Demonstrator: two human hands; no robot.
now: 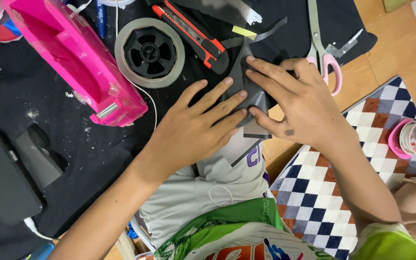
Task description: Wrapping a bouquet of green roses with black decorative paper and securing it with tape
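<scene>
Dark grey and slightly glossy, a folded sheet piece [251, 94] lies at the near edge of the black work mat [34, 86], its long axis running roughly from twelve o'clock down to six, its lower end sticking out past the mat's edge over the lap. The left hand [193, 127] lies flat on it, palm down, fingers spread narrowly and pointing toward two o'clock, their tips pressing the sheet. The right hand [299, 103] comes in from four o'clock, fingers extended toward ten o'clock and pressing the sheet's right side, the thumb tucked along its lower edge. At eleven o'clock from the hands sits a tape roll [149, 52], beyond it a pink tape dispenser [78, 62]. A red utility knife [191, 31] lies at twelve, pink-handled scissors [324, 43] at one o'clock.
</scene>
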